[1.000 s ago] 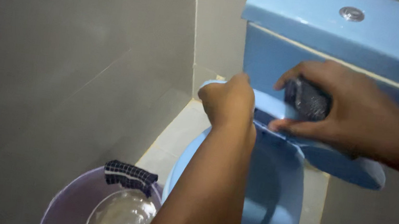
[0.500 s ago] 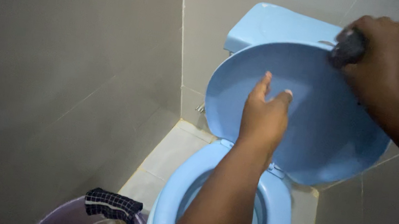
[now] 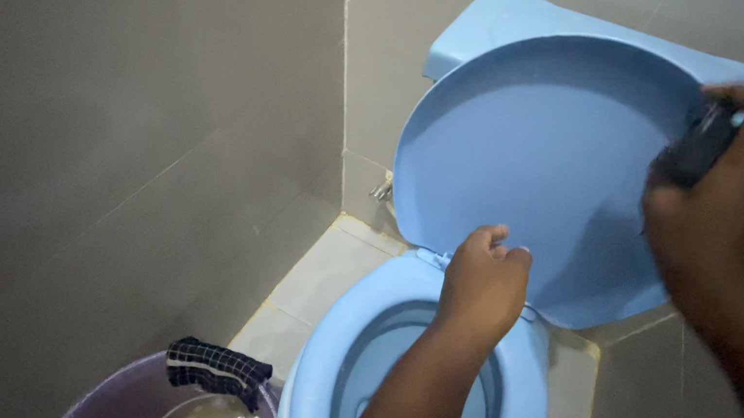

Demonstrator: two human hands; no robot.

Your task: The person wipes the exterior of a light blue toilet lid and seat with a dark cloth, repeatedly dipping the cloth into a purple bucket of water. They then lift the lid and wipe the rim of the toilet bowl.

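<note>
A light blue toilet fills the middle of the view. Its lid (image 3: 537, 155) stands raised against the blue tank (image 3: 509, 18). My right hand (image 3: 725, 213) presses a dark scrubbing pad (image 3: 695, 149) against the lid's inner face near its upper right edge. My left hand (image 3: 483, 285) hovers loosely curled at the lid's lower rim, just above the hinge, holding nothing. Below it lies the blue seat (image 3: 521, 398) around the open bowl.
A purple bucket (image 3: 117, 402) with water stands at the lower left, a dark checked cloth (image 3: 216, 368) draped over its rim. Grey tiled walls (image 3: 110, 121) close in on the left and behind. Pale floor tiles (image 3: 312, 279) lie beside the toilet base.
The lid has swung up from half-lowered to upright. My right hand moved the pad from the lid's top rim down its right side. My left hand dropped from the lid's face to its lower edge.
</note>
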